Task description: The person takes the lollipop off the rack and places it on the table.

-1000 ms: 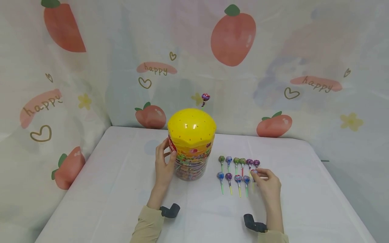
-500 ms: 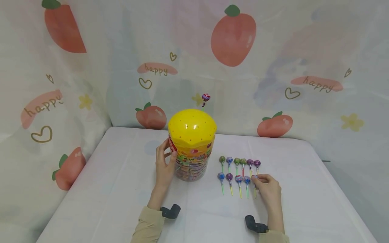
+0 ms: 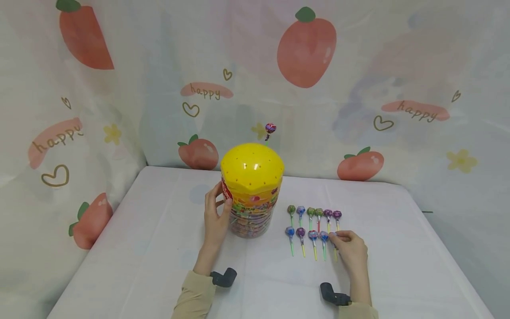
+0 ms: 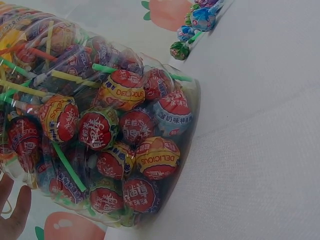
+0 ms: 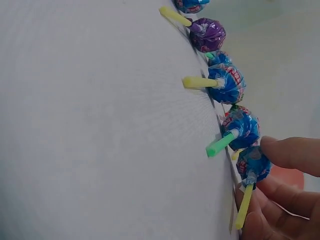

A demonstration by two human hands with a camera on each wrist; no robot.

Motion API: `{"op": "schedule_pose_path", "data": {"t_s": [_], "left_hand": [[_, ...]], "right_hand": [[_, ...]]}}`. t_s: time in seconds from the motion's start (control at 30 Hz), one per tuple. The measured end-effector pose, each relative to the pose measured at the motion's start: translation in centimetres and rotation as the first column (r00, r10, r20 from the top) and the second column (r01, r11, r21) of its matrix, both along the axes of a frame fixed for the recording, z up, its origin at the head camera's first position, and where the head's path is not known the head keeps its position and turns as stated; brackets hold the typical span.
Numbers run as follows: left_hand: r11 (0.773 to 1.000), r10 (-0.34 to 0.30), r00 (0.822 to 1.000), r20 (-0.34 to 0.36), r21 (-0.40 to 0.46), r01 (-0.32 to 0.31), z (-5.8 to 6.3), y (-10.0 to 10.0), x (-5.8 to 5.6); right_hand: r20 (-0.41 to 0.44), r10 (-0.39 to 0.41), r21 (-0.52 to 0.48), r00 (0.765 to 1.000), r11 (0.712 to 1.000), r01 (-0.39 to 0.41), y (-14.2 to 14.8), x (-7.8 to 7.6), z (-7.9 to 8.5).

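A tall clear jar (image 3: 253, 227) with a yellow domed lid (image 3: 253, 166) stands upright on the white table, packed with wrapped lollipops (image 4: 158, 157). My left hand (image 3: 215, 221) holds its left side, fingers and thumb spread round the wall. To the right, my right hand (image 3: 352, 251) pinches the blue-wrapped head of a lollipop (image 5: 253, 162) between thumb and fingers; its yellow stick points toward me. This lollipop lies at the right end of the front row, beside a blue lollipop with a green stick (image 5: 241, 131).
Behind the front row runs a back row of lollipops with green (image 3: 311, 212) and purple heads (image 3: 337, 214). One lollipop (image 3: 270, 128) stands up above the lid's back edge. A printed curtain (image 3: 247, 53) hangs behind the table (image 3: 151, 248).
My right hand has moved slightly toward me, bringing its lollipop down into line with the front row. My left hand stays on the jar.
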State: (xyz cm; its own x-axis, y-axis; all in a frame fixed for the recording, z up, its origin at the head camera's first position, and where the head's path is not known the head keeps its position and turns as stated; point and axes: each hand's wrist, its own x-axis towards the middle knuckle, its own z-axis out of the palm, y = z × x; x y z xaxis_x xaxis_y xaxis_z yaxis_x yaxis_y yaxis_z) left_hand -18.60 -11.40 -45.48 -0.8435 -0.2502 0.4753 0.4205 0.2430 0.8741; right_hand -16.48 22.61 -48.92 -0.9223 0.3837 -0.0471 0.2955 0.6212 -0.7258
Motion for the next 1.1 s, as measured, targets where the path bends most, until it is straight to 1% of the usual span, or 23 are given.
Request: {"op": "schedule_pose_path", "data": {"t_s": [0.03, 0.1, 0.23, 0.43, 0.47, 0.5, 0.6, 0.67, 0.7, 0.73, 0.77, 0.97, 1.1], "left_hand": [[1.0, 0.003, 1.0, 0.0, 0.001, -0.003, -0.5, -0.1, -0.3], [1.0, 0.009, 1.0, -0.005, -0.002, -0.009, -0.9, -0.2, -0.5], [1.0, 0.01, 1.0, -0.015, -0.008, -0.01, -1.3, -0.3, -0.7], [1.0, 0.007, 1.0, -0.011, -0.013, -0.007, -1.1, -0.3, -0.6], [1.0, 0.005, 1.0, 0.001, -0.007, -0.005, -1.0, -0.2, -0.5], [1.0, 0.003, 1.0, 0.007, -0.004, -0.003, -0.5, -0.1, -0.3], [1.0, -0.002, 1.0, 0.014, 0.007, 0.002, -0.4, -0.1, -0.3], [1.0, -0.001, 1.0, 0.02, 0.005, 0.001, -0.4, -0.1, -0.2], [1.0, 0.002, 1.0, 0.01, -0.003, -0.002, -0.5, -0.1, -0.3], [1.0, 0.004, 1.0, 0.003, -0.006, -0.004, -1.0, -0.2, -0.5], [1.0, 0.005, 1.0, -0.004, -0.011, -0.006, -1.0, -0.3, -0.5], [1.0, 0.01, 0.999, -0.03, -0.022, -0.011, -1.2, -0.2, -0.6], [1.0, 0.012, 0.999, -0.033, -0.022, -0.013, -1.2, -0.2, -0.6]], "right_hand": [[-0.002, -0.003, 0.005, 1.0, 1.0, 0.003, 0.0, 0.0, 0.0], [-0.002, -0.001, 0.004, 1.0, 1.0, 0.001, -0.1, 0.0, 0.0], [0.002, 0.0, 0.001, 1.0, 1.0, 0.0, 0.1, 0.0, 0.1], [0.014, -0.029, -0.016, 0.999, 0.999, 0.029, 0.2, -0.1, 0.3], [0.016, -0.037, -0.017, 0.999, 0.999, 0.037, 0.2, -0.1, 0.4], [0.019, -0.045, -0.017, 0.999, 0.999, 0.045, 0.2, -0.1, 0.4], [0.012, -0.059, -0.011, 0.998, 0.998, 0.059, 0.1, -0.1, 0.6], [-0.002, -0.06, -0.007, 0.998, 0.998, 0.06, 0.1, -0.1, 0.8], [-0.014, -0.06, -0.005, 0.998, 0.998, 0.06, 0.1, -0.1, 0.9], [-0.023, -0.061, -0.001, 0.998, 0.998, 0.061, 0.1, -0.1, 1.1], [-0.035, -0.062, 0.0, 0.997, 0.998, 0.062, 0.0, 0.0, 1.2], [-0.106, -0.078, 0.009, 0.991, 0.997, 0.079, -0.2, 0.1, 2.2], [-0.138, -0.078, 0.006, 0.987, 0.997, 0.08, -0.8, -0.2, 2.7]]}}
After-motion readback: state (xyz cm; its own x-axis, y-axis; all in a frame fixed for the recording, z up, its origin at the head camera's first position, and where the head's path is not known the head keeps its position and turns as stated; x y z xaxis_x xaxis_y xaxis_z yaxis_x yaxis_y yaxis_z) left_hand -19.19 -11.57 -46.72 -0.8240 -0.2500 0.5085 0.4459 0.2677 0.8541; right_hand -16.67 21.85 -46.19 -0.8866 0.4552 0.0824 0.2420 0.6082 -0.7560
